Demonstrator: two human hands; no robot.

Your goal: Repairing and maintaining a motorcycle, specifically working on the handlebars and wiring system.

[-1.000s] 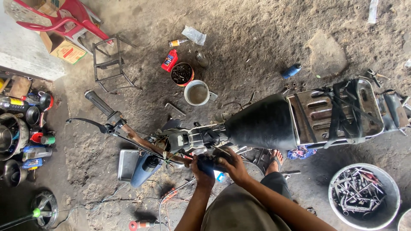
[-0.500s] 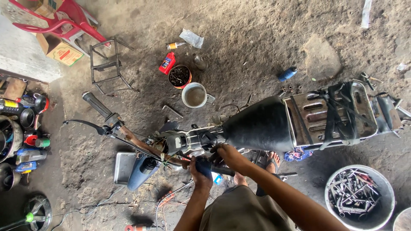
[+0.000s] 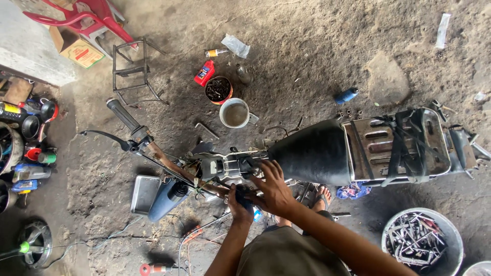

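Both your hands have closed in on the stripped motorcycle (image 3: 307, 153) mid-floor: your right hand (image 3: 273, 186) now rests flat near the seat's front edge, your left hand (image 3: 239, 204) clenches its near grip

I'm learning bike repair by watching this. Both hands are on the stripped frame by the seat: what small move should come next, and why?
Probably keep the left hand steadying the near handlebar grip while the right hand works the exposed frame parts ahead of the black seat; what the fingers touch is too small to tell.
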